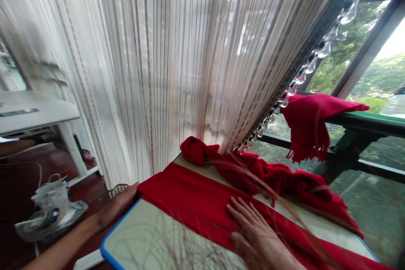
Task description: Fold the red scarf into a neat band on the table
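A long red scarf (pixel 190 196) lies across a pale board with a blue rim (pixel 114 257). Its far part is bunched up near the curtain and its fringed end (pixel 308 128) hangs over a dark window rail. My right hand (pixel 256 236) rests flat on the smooth stretch of scarf, fingers stretched out and slightly apart. My left hand (pixel 122 200) reaches to the board's left edge, where it meets the scarf's near corner. Its fingers are hidden behind the cloth and the board edge.
A sheer striped curtain (pixel 164 63) with a beaded hem hangs right behind the board. A dark window frame and rail (pixel 363 122) stand at the right with trees outside. At the left are a white table (pixel 38 112) and plastic bags (pixel 52 211) on a dark floor.
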Available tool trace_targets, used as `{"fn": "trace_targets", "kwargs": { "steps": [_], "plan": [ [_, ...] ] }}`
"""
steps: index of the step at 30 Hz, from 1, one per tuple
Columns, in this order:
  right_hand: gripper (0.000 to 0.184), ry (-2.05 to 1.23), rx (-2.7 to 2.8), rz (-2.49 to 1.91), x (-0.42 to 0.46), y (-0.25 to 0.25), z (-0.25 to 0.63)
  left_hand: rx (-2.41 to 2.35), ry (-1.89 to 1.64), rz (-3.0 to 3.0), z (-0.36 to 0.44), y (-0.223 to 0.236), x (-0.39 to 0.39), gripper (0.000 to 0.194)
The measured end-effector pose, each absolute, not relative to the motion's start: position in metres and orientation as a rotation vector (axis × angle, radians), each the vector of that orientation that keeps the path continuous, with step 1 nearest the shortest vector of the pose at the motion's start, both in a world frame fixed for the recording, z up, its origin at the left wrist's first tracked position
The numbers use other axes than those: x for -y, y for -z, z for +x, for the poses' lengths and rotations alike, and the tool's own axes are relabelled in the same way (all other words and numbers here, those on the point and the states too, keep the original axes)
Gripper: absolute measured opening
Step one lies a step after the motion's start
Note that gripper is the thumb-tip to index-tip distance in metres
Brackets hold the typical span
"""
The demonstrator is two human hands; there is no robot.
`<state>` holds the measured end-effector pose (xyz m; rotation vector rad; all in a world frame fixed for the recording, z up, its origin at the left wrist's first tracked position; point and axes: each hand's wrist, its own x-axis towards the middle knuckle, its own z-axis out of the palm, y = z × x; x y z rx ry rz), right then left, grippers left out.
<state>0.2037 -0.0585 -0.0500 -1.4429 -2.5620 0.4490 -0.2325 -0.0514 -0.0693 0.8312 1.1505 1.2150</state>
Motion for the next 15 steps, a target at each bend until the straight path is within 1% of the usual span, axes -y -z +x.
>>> {"fn": "trace_targets", "kwargs": {
  "steps": [2,4,6,11,15],
  "plan": [
    [0.065,-0.441,2.568,-1.443,0.058,0.051,0.204,-1.088,-1.167,0.760,-0.223,0.068,0.051,0.067],
    [0.064,-0.416,2.568,-1.442,0.057,0.053,0.205,-1.072,-1.185,0.748,-0.222,0.067,0.049,0.073],
    [0.063,-0.391,2.562,-1.430,0.056,0.055,0.205,-1.045,-1.253,0.752,-0.225,0.071,0.047,0.072],
    [0.063,-0.377,2.533,-1.386,0.057,0.055,0.205,-0.953,-1.346,0.742,-0.239,0.082,0.045,0.062],
    [0.063,-0.408,2.523,-1.402,0.058,0.052,0.204,-1.001,-1.376,0.781,-0.241,0.081,0.045,0.066]
  ]
}}
